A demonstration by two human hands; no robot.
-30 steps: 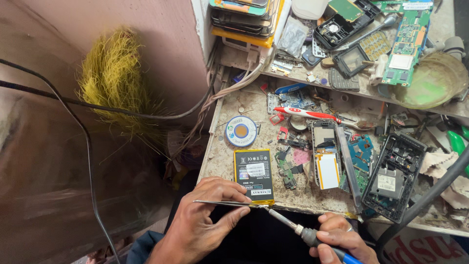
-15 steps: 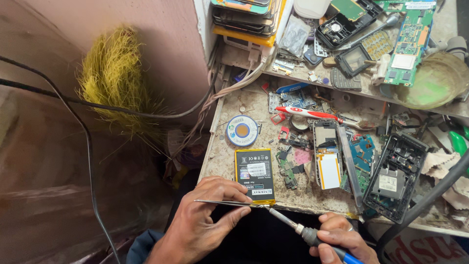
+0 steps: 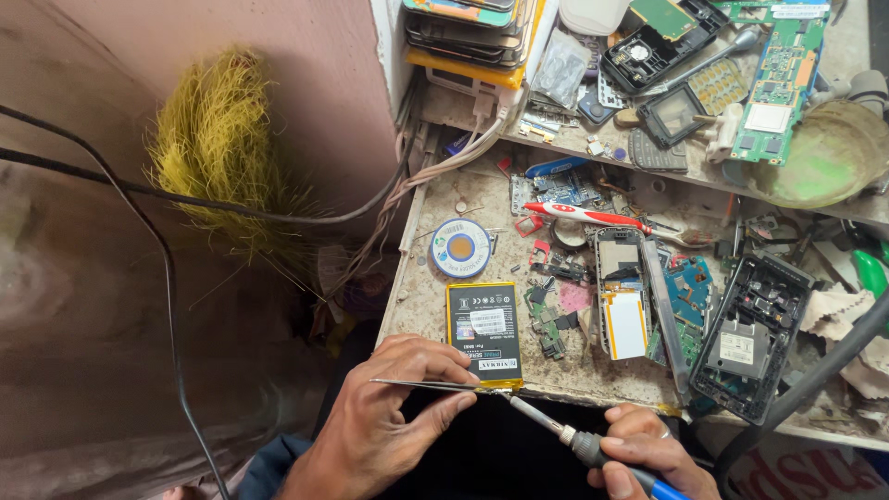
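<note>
Flat black phone battery [image 3: 483,331] lying at near edge of surface [image 3: 421,278], near end overhanging slightly. Left hand [image 3: 384,426] fingers clamped on tweezers [image 3: 421,383] at that end. Right hand [image 3: 644,452] closed around soldering iron [image 3: 556,431], tip at battery's near corner. Solder spool [image 3: 460,247] just beyond; open space left of surface. Unchanged since earlier frame.

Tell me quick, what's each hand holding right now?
Left hand: closed on tweezers, at the battery edge.
Right hand: closed on a soldering iron, tip at the battery's bottom edge.
</note>
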